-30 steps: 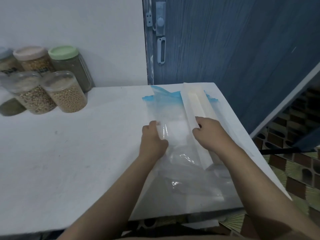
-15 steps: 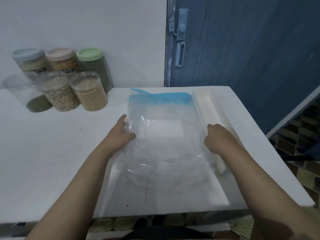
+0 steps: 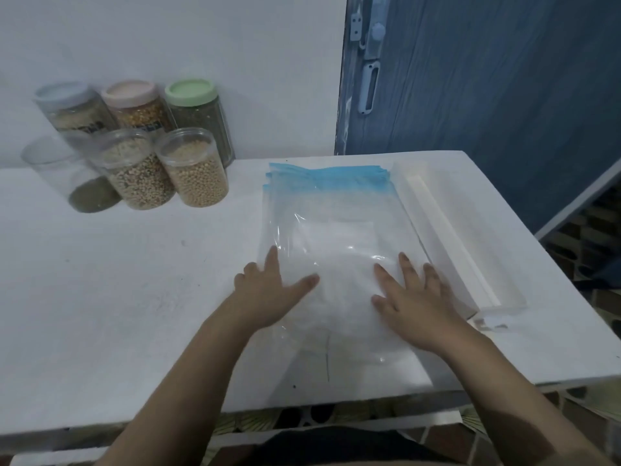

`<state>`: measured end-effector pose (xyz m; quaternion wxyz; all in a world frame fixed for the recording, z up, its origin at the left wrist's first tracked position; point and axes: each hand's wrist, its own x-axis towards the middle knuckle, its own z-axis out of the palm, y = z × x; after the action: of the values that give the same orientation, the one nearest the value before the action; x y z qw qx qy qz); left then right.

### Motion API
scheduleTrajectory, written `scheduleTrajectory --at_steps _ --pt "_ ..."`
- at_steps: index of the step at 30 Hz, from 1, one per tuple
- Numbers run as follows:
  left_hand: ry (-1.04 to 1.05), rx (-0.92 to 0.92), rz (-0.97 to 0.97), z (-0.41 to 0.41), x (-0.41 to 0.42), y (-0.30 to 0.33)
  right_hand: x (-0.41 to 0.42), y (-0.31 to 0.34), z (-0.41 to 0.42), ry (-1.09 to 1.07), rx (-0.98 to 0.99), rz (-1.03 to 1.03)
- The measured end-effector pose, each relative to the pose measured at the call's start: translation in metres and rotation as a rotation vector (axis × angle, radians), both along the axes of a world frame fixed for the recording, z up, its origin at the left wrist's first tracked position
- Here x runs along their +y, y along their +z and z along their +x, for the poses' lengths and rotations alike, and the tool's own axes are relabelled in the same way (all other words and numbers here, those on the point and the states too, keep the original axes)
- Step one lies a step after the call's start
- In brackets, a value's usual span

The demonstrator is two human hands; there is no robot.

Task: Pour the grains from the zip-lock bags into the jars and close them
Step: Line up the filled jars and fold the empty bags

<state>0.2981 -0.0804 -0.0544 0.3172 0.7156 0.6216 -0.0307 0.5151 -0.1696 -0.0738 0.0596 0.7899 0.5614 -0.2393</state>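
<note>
A flat stack of clear zip-lock bags (image 3: pixel 332 216) with blue zip strips lies on the white table (image 3: pixel 117 297), right of centre. My left hand (image 3: pixel 268 290) presses flat on the stack's near left part, fingers spread. My right hand (image 3: pixel 413 294) presses flat on its near right part. Several jars stand at the back left: a green-lidded jar (image 3: pixel 196 116), a pink-lidded jar (image 3: pixel 134 105), a pale blue-lidded jar (image 3: pixel 67 105), and clear-lidded jars of beige grains (image 3: pixel 198 169) and mixed grains (image 3: pixel 141 173). A nearly empty clear jar (image 3: pixel 70 176) holds a dark layer.
A long white open box (image 3: pixel 447 230) lies right of the bags, along the table's right side. A blue door (image 3: pixel 487 79) with a latch stands behind the table. The table's near edge is just in front of my body; patterned floor tiles show below.
The bags went from folded and gripped between my hands to spread out flat. Both hands opened and now press flat on the stack. The view shifted left.
</note>
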Motion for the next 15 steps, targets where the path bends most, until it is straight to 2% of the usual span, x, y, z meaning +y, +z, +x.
scheduleTrajectory --at_steps 3,8,10,12,15 --pt "-0.139 0.128 0.049 -0.003 -0.011 -0.022 -0.004 -0.008 0.001 -0.002 -0.003 0.018" --pt "-0.199 0.169 0.181 -0.013 -0.011 -0.041 -0.001 -0.011 0.008 -0.037 0.054 -0.003" --pt "-0.240 0.062 0.312 -0.020 -0.016 -0.049 -0.003 -0.015 0.008 -0.039 0.019 0.023" --pt "-0.291 -0.171 0.427 -0.029 -0.018 -0.053 -0.004 -0.015 0.006 -0.046 -0.003 0.065" --pt "-0.183 -0.504 0.395 -0.035 -0.015 -0.051 -0.005 -0.005 0.003 -0.082 0.043 0.139"
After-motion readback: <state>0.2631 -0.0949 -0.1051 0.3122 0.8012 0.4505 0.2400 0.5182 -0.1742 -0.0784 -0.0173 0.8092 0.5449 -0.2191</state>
